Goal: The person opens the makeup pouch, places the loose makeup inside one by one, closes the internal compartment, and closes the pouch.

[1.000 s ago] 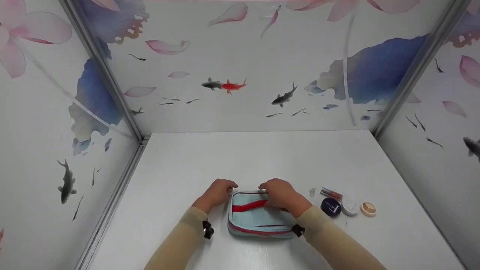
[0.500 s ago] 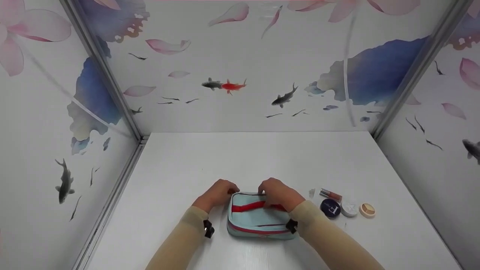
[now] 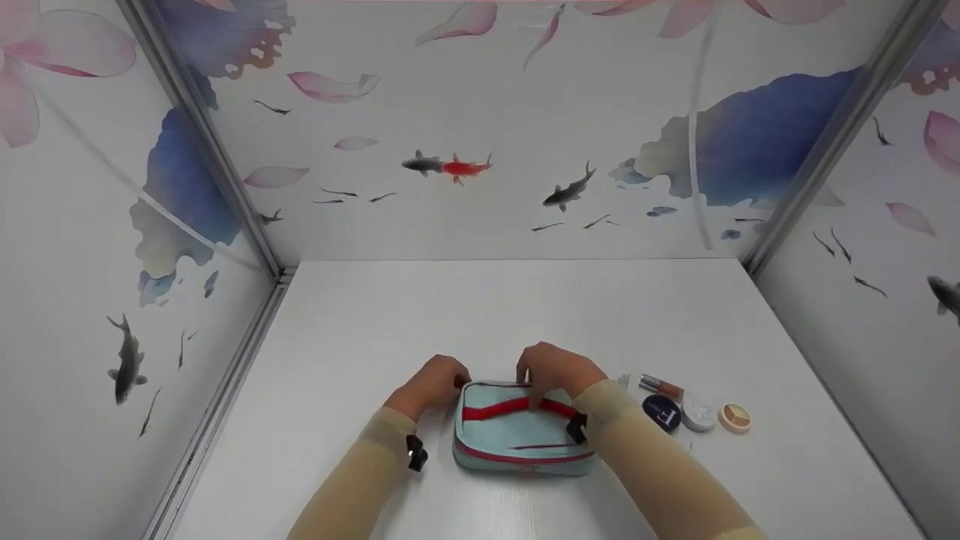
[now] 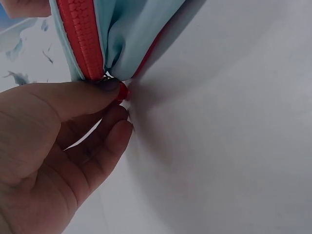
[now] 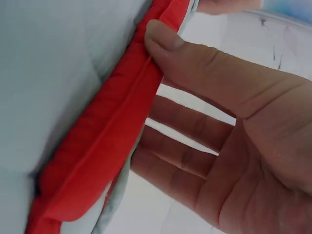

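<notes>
A light blue cosmetic bag point(image 3: 495, 435) with red trim lies on the white table between both hands. At its far left corner is my left hand point(image 3: 435, 382). In the left wrist view, that hand's thumb and fingers pinch a red zipper pull point(image 4: 124, 92) at the end of the red zipper point(image 4: 83, 39). My right hand point(image 3: 561, 367) grips the bag's far edge. Its thumb presses on the red carry strap point(image 5: 102, 136) across the top, and its other fingers reach down behind the bag, partly hidden by it.
Right of the bag lie a lip gloss tube point(image 3: 661, 387), a dark blue round compact point(image 3: 661, 413), a white round case point(image 3: 698, 415) and a small cream-coloured round pan point(image 3: 734, 418). Patterned panels point(image 3: 480, 225) wall in the table at the back and sides.
My left fingers have come in against the bag's far left corner. The right hand and forearm have shifted slightly left and away, and its thumb now lies on the strap.
</notes>
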`<act>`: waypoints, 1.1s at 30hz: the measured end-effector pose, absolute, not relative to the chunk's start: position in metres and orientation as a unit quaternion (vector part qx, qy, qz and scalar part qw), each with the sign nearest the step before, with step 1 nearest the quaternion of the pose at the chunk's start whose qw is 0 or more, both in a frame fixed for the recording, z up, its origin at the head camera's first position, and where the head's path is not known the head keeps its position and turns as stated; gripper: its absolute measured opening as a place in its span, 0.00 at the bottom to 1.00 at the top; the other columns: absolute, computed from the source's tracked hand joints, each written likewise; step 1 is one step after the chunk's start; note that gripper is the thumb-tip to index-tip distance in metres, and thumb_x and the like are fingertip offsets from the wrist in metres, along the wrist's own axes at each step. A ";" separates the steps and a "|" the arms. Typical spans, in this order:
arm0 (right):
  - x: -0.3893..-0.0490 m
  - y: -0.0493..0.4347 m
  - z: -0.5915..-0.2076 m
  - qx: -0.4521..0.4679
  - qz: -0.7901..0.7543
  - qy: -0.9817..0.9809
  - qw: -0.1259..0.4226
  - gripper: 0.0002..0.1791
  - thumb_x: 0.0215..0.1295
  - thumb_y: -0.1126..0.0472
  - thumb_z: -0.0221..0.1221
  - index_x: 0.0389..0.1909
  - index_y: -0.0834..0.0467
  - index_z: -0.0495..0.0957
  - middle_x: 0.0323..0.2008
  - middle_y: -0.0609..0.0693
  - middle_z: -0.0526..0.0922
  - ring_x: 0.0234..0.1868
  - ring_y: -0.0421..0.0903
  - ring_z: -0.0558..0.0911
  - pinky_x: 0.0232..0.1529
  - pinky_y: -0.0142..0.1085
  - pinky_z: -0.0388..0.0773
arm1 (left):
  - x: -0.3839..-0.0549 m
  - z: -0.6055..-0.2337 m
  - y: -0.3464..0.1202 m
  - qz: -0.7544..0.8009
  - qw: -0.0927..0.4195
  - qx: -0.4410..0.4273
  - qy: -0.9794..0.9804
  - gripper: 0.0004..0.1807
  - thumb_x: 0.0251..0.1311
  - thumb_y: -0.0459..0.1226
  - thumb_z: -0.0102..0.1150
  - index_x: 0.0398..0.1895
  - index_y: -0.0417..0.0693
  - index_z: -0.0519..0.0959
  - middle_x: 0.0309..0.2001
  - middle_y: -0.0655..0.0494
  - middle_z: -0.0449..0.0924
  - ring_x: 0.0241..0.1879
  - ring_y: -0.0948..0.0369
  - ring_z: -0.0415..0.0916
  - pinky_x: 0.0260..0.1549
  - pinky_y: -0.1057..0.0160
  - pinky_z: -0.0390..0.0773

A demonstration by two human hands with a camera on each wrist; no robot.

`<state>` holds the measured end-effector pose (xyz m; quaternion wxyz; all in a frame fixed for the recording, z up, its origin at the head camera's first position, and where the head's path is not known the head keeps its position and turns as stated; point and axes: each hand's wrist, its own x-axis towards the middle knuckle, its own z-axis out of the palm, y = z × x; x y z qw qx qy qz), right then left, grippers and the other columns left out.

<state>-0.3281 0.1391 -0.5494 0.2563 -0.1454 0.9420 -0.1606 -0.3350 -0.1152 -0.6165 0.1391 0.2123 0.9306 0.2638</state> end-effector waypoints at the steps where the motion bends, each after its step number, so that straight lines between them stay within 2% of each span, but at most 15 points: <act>1: -0.329 0.140 -0.550 -0.144 -0.164 0.942 0.255 0.17 0.57 0.63 0.78 0.47 0.49 0.88 0.45 0.47 0.85 0.49 0.48 0.81 0.56 0.51 0.85 | -0.335 -0.616 -0.115 0.264 0.142 0.207 0.931 0.10 0.70 0.29 0.63 0.47 0.45 0.91 0.46 0.53 0.89 0.46 0.59 0.80 0.55 0.51 0.84; 14: -0.334 0.134 -0.556 -0.136 -0.146 0.951 0.236 0.15 0.55 0.66 0.79 0.40 0.54 0.85 0.39 0.48 0.83 0.44 0.49 0.79 0.51 0.50 0.85 | -0.334 -0.613 -0.110 0.274 0.155 0.170 0.934 0.09 0.70 0.30 0.64 0.47 0.45 0.90 0.44 0.53 0.87 0.44 0.58 0.79 0.53 0.50 0.84; 21: -0.341 0.131 -0.569 -0.111 -0.141 0.956 0.231 0.14 0.54 0.67 0.79 0.39 0.54 0.86 0.36 0.48 0.84 0.41 0.49 0.81 0.52 0.48 0.85 | -0.337 -0.613 -0.112 0.282 0.157 0.164 0.932 0.04 0.66 0.32 0.68 0.37 0.47 0.91 0.34 0.56 0.86 0.35 0.58 0.77 0.41 0.55 0.85; 28: -0.348 0.131 -0.575 -0.115 -0.145 0.960 0.210 0.12 0.54 0.67 0.79 0.34 0.55 0.86 0.35 0.49 0.84 0.40 0.48 0.79 0.51 0.47 0.85 | -0.340 -0.612 -0.119 0.266 0.110 0.187 0.939 0.06 0.62 0.31 0.66 0.35 0.45 0.91 0.33 0.55 0.87 0.33 0.59 0.75 0.39 0.56 0.82; 33: -0.354 0.134 -0.578 -0.113 -0.159 0.960 0.201 0.11 0.56 0.66 0.79 0.35 0.55 0.86 0.36 0.49 0.84 0.40 0.48 0.80 0.52 0.47 0.86 | -0.342 -0.613 -0.120 0.269 0.103 0.174 0.942 0.06 0.65 0.32 0.66 0.38 0.44 0.91 0.35 0.54 0.88 0.34 0.59 0.76 0.41 0.55 0.84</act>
